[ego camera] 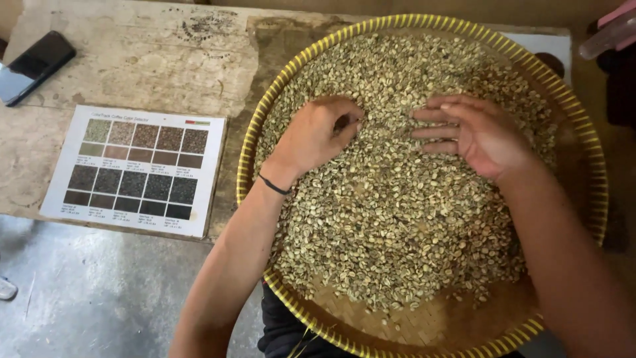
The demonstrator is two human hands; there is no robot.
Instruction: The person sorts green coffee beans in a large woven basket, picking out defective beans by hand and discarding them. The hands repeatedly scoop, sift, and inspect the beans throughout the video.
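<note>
Forearms cross near rim of round woven tray (255, 142), cut off at bottom edge. Left hand (317, 132) curled, pinching green coffee beans (391, 219) at heap centre; right hand (478, 134) spread flat on beans. Bare weave near rim. Colour chart (136, 169), phone (34, 66) on worn table (152, 59) left.

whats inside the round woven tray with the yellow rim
The woven tray holds a heap of pale green beans, with the left hand and right hand resting on them. Bare weave shows near the front; the beans cover the rest.
</note>
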